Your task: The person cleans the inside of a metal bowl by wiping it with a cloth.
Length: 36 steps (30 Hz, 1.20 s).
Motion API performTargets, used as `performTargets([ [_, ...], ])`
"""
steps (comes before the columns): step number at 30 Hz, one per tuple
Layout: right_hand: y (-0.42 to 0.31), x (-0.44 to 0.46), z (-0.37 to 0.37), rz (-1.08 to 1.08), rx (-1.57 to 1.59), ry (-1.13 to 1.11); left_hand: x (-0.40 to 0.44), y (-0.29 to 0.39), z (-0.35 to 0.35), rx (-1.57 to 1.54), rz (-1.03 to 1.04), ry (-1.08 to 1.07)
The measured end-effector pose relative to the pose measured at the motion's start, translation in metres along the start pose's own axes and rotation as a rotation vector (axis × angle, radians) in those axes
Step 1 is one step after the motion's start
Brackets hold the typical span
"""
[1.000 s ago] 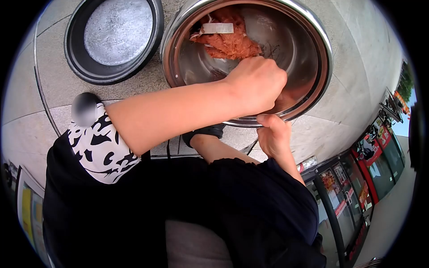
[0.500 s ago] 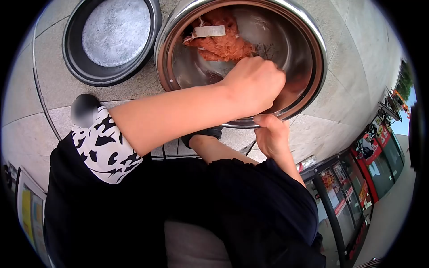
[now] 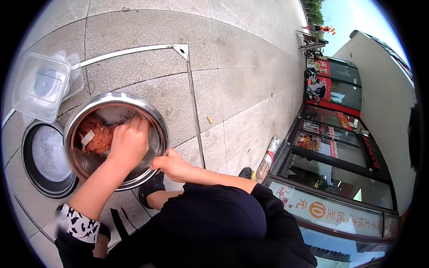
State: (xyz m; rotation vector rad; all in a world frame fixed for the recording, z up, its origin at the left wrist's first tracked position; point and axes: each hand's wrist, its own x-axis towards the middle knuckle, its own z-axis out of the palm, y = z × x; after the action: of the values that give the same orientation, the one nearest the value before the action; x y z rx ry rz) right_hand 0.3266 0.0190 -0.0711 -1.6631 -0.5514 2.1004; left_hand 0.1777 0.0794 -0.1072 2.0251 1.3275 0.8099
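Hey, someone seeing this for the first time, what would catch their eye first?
Probably the shiny metal bowl left of centre, with an orange-red clump inside and the left hand curled beside it. The right hand holds the bowl's near rim. Next might come the black tub of white, foamy-looking liquid at far left, and the shopfronts tilted down the right side.

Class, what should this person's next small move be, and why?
Perhaps press the left hand down on the orange bundle: it is curled at the bundle's edge inside the metal bowl, and the right hand holds the rim, which should help keep the bowl steady.
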Motion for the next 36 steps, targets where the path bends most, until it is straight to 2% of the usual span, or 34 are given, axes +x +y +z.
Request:
performTargets([
  [5,-0.007,-0.002,0.002,0.039,-0.066,0.020,0.007,-0.009,-0.005,0.026,0.081,0.001],
  [7,-0.009,-0.001,0.004,0.041,-0.033,0.001,0.010,-0.012,-0.008,0.090,0.011,0.059],
  [9,-0.007,0.001,0.002,0.041,-0.013,-0.016,0.008,-0.005,-0.009,0.056,0.035,0.073],
  [11,-0.006,0.002,0.000,0.066,0.009,-0.038,0.007,-0.008,-0.008,0.032,0.159,0.074],
  [15,-0.011,-0.002,0.003,0.058,0.005,-0.040,0.018,-0.021,-0.012,0.096,0.091,0.140],
  [17,-0.012,-0.001,0.007,0.076,-0.001,-0.028,0.013,-0.011,-0.011,0.100,0.065,0.145],
  [21,-0.010,0.002,0.005,0.107,0.049,-0.016,0.012,-0.017,-0.013,0.056,0.177,0.058],
  [23,-0.012,0.000,0.006,0.098,0.061,-0.001,0.021,-0.026,-0.015,0.106,0.080,0.187],
  [25,-0.011,0.002,0.006,0.074,-0.008,-0.032,0.018,-0.019,-0.011,0.132,0.027,0.189],
  [28,-0.010,0.000,0.004,0.098,0.053,-0.048,0.004,-0.008,-0.009,0.069,0.193,0.067],
  [32,0.005,0.004,0.001,0.064,-0.013,0.078,0.019,-0.030,-0.014,0.124,0.149,0.223],
  [34,0.006,0.006,-0.001,0.046,-0.013,0.012,0.015,-0.025,-0.008,0.150,0.042,0.200],
  [36,-0.005,-0.001,0.002,0.065,0.042,0.024,0.008,-0.014,-0.006,0.097,0.190,0.152],
])
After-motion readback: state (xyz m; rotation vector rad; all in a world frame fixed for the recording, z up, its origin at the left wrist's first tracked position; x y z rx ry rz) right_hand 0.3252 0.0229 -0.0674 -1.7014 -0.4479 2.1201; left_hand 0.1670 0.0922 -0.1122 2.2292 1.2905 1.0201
